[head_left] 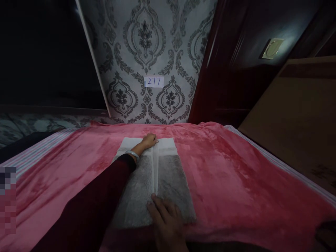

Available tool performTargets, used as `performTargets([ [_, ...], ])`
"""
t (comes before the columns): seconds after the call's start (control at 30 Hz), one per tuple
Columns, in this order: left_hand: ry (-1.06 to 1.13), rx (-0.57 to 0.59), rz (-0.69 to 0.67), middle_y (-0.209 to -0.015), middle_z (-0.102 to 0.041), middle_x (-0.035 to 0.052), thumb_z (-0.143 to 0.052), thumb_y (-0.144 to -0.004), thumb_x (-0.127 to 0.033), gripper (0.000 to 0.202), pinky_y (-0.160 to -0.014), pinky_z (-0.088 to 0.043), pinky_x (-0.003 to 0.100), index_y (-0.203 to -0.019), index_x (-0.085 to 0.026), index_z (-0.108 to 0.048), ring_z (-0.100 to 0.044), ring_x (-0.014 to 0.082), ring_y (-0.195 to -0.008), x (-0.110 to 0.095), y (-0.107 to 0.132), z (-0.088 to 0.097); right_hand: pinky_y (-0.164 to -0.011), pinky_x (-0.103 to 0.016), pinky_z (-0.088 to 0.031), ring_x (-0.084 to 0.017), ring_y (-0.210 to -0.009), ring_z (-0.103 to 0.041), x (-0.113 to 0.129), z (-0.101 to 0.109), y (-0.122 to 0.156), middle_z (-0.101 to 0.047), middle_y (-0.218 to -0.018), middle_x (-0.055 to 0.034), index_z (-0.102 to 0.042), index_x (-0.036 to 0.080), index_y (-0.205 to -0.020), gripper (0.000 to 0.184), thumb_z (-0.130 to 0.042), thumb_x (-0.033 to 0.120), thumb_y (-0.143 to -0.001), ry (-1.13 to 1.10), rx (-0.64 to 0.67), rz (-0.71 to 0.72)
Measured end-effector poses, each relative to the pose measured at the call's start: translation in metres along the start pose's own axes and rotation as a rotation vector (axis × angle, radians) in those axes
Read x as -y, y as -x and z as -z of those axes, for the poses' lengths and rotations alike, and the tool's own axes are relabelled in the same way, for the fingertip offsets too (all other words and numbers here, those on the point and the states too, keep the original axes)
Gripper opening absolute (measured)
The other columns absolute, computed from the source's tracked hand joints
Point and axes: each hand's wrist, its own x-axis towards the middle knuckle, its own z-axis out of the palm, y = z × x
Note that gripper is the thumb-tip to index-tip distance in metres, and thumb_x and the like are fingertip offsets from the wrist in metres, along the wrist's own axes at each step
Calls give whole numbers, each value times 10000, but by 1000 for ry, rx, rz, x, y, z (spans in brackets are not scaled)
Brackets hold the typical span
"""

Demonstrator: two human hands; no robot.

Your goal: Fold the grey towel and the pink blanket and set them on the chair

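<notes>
A grey towel [173,182] with a white band across its far end lies on a pink plush blanket [223,175]. Its two sides are folded in and meet at pale edges along the middle. At the far end, my left hand [149,140] is closed with curled fingers on the white band, by the top of the middle edges. A bracelet circles my left wrist, below a dark red sleeve. My right hand [168,217] rests with stretched fingers on the towel's near part, fingertips at the lower end of the middle edges.
Striped cloth [44,147] shows beyond the blanket's sides. Behind stands a patterned wall with a paper label [154,81] marked 277. A dark screen [47,56] is at left; a dark red panel with a switch [272,48] and a brown board [296,115] are at right.
</notes>
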Motion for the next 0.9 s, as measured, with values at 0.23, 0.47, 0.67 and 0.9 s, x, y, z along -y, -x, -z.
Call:
performTargets([
  [0.23, -6, -36, -30, -1113, -703, 99, -664, -874, -259, 74, -948, -479, 352, -877, -190, -688, -629, 253, -1120, -2, 0, 3, -720, -385, -495, -252, -937, -672, -4, -1, 3, -738, -1240, -59, -692, 225, -1184, 461, -435, 0, -874, 0, 19, 22],
  [0.47, 8, 9, -19, -1034, -730, 65, -634, -889, -306, 134, -851, -493, 312, -933, -194, -694, -653, 214, -992, -2, 2, 5, -816, -415, -519, -259, -1044, -633, 1, 13, 4, -675, -1350, -79, -639, 254, -1328, 546, -478, 12, -866, -55, 189, -63],
  [0.67, 36, 42, -14, -1065, -717, 73, -620, -894, -314, 191, -873, -458, 300, -1008, -181, -697, -618, 219, -1037, -4, -9, -6, -1023, -491, -478, -280, -1234, -559, -27, 62, -6, -649, -1364, -100, -594, 239, -1396, 444, -551, 204, -955, -210, 337, -123],
  [0.9, 63, -115, -43, -1192, -676, 134, -534, -960, -306, 253, -1010, -406, 364, -1083, -143, -683, -578, 252, -1134, -7, -9, -12, -1157, -581, -378, -300, -1448, -384, -66, 65, 18, -502, -1530, -94, -501, 276, -1497, 475, -501, 323, -1025, -143, 311, -237],
])
